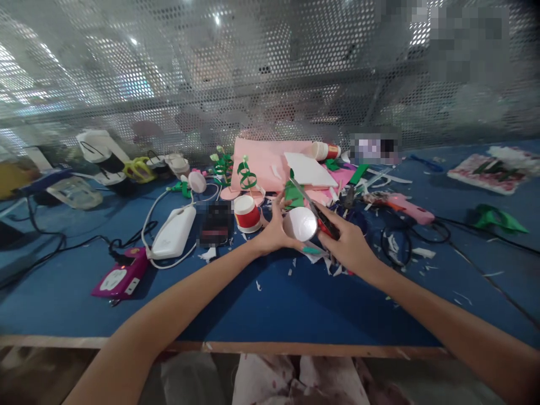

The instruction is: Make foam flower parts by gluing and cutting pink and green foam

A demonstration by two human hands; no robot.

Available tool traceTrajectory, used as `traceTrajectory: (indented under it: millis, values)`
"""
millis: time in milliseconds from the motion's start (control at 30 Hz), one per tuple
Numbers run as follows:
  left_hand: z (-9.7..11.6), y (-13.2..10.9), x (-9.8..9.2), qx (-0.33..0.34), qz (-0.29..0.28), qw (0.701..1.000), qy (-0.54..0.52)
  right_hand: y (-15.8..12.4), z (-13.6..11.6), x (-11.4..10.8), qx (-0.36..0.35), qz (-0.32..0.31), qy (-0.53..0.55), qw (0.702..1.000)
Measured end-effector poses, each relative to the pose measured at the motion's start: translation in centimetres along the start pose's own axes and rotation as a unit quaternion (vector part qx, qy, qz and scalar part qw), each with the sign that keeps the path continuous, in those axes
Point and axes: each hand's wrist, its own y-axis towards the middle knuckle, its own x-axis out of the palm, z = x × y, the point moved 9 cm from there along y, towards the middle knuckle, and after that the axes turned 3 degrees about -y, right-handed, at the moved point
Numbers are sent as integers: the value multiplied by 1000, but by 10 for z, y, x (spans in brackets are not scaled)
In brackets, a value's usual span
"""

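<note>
A paper cup [300, 224] is gripped in my left hand [274, 230], its white inside facing me. The thumb lies along its near side and the fingers wrap the far side. My right hand [343, 239] is closed around scissors [310, 198] with a dark and red handle; the blades point up and left above the cup's far rim. I cannot make out whether the blades touch the cup. A second cup, red and white [247, 214], stands just left of my left hand. Green paper [294, 194] lies behind the held cup.
Pink sheets [265, 163], a white sheet [311, 169] and stacked cups [325, 151] lie at the back. A pink glue gun [405, 207] with its cord is at right. A white power bank [174, 232], a phone [216, 222] and a purple power strip [122, 275] sit left. Paper scraps are scattered around.
</note>
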Motion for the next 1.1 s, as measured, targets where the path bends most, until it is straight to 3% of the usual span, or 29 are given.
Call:
traceTrajectory:
  millis: [233,367,567,833,967,1100]
  values:
    - [7,-5,16,8,-40,992,118,-1,-3,-2,-5,15,41,999]
    - [-1,-7,16,-37,-36,997,56,-1,-3,-1,-2,12,54,998]
    - [-17,-8,20,-138,-73,984,-88,-3,-1,-6,19,30,110,993]
    - [-30,2,5,-204,9,937,-282,-4,10,0,78,6,231,970]
    - [-34,2,2,-216,20,932,-290,-7,6,7,102,-34,254,961]
    - [-39,2,-14,-193,91,946,-246,-11,-3,15,124,-92,292,944]
